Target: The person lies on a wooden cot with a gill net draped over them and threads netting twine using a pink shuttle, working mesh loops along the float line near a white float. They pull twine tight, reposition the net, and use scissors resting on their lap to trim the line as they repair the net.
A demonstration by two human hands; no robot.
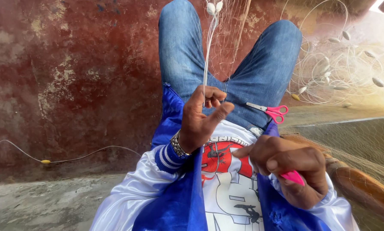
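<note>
Left fingers (209, 97) pinched on white net line (207, 55) — right fingers (282, 164) around pink tool (293, 176).

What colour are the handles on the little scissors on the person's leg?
Bright pink handles on the scissors, with silver blades. They show clearly in the head view, lying on the jeans.

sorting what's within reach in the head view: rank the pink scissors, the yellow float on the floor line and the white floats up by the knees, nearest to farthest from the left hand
1. Pink scissors, on the thigh just right of the left hand.
2. White floats, straight above it, between the knees.
3. Yellow float, far left on the floor.
</note>
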